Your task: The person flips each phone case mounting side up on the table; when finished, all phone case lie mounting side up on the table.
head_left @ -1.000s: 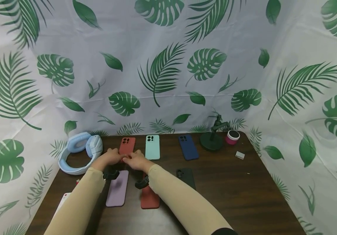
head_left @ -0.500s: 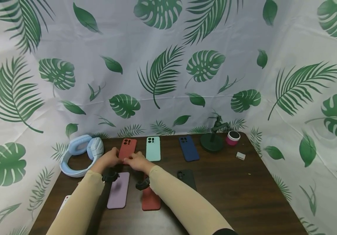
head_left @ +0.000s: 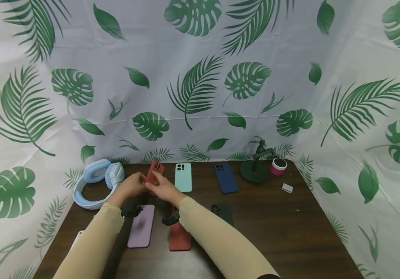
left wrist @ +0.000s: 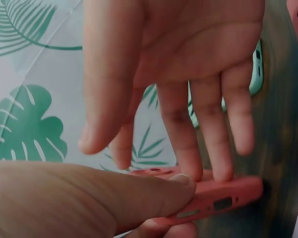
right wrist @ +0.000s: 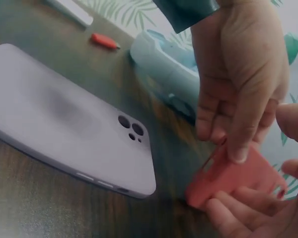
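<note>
In the frame from half a second ago, the red phone case lay flat on the table; now its camera end is tipped up. The left hand pinches it, with the thumb on one side and curled fingers on the other. The right hand does not pinch: its fingers are nearly straight and touch the case, and its thumb sticks out, away from it. All this is at the back of the table, between the blue headphones and the mint case.

I think the job is only part done. The case is tipped up, but it is not laid down again. The mint case and the navy case lie flat at the back. The purple case, a second red case and a dark case lie nearer the person. No hand touches those five.

Some things are hard to see. Fingers cover much of the tipped case, and I cannot tell if its low edge touches the table. The right sleeve hides parts of the second red case and the dark case. The left sleeve hides most of a white thing.
</note>
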`<act>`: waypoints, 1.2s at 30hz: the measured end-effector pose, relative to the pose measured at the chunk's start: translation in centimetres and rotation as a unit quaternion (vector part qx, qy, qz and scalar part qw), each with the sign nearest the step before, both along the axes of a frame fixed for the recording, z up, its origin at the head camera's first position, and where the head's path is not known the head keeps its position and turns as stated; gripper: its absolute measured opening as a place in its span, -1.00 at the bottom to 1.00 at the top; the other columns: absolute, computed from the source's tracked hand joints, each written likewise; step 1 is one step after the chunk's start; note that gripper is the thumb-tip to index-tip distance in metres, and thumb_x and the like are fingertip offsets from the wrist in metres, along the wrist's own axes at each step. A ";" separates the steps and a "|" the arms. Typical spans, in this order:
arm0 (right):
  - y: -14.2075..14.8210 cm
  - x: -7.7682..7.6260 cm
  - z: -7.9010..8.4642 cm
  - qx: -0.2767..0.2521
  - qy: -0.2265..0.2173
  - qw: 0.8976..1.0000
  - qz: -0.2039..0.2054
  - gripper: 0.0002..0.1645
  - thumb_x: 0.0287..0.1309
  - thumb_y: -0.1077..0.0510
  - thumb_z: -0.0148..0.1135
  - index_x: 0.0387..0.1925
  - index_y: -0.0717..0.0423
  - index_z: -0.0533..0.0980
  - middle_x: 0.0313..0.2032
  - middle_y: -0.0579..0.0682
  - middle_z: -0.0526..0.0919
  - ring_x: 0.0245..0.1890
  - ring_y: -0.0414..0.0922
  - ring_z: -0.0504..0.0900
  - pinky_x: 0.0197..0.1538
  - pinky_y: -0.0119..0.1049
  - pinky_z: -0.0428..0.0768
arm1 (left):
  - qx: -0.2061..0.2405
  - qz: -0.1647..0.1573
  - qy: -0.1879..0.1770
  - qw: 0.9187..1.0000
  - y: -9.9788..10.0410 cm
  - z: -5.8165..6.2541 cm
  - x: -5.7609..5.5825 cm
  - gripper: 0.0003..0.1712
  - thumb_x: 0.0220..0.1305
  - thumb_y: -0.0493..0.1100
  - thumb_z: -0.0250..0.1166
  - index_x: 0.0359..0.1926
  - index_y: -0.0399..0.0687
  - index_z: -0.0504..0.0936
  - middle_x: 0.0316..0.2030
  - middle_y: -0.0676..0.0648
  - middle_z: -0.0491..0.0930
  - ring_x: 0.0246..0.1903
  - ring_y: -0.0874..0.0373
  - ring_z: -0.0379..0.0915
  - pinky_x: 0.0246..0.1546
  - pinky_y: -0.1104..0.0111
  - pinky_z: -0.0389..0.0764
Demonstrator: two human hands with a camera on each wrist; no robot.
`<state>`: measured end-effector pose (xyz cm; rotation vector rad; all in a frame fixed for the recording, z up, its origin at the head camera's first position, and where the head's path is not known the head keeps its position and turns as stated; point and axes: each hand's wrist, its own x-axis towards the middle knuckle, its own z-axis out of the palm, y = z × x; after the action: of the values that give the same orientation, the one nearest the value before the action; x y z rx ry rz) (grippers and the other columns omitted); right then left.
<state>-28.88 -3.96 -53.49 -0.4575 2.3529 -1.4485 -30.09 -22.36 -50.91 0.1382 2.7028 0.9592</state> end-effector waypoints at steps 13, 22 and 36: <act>-0.2 0.2 -0.1 0.027 -0.008 1.000 0.006 -0.13 0.47 -0.45 -0.24 0.56 -0.05 0.15 0.51 0.12 0.24 0.50 0.01 0.28 0.46 -0.02 0.35 | -0.020 -0.072 0.052 0.996 0.3 -0.5 -0.1 -0.72 0.31 -0.05 0.34 -0.16 -0.20 0.64 -0.31 -0.10 0.65 -0.31 0.07 0.51 -0.22 0.18 0.58; 0.0 0.5 -0.9 -0.039 -0.072 0.997 0.001 -0.06 0.46 -0.45 -0.25 0.59 0.03 -0.03 0.45 0.16 0.32 0.25 -0.01 0.55 0.16 -0.10 0.61 | -0.036 -0.088 0.019 0.995 0.2 -0.9 0.7 -0.63 0.36 0.09 0.32 -0.22 -0.16 0.55 -0.39 -0.07 0.53 -0.36 0.10 0.42 -0.31 0.26 0.44; 0.9 0.5 -0.5 0.015 -0.106 0.994 0.020 0.03 0.36 -0.61 -0.51 0.58 -0.11 0.12 0.44 0.11 0.10 0.25 -0.02 0.43 -0.04 -0.18 0.67 | -0.093 -0.045 0.003 0.995 0.3 -0.8 1.1 -0.10 0.25 0.25 0.38 0.20 -0.50 0.42 -0.06 -0.39 0.64 -0.12 -0.11 0.60 -0.11 0.00 0.62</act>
<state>-28.42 -3.09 -53.99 -0.3247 2.1831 -1.3694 -28.98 -22.01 -51.72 0.2235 2.7485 0.6803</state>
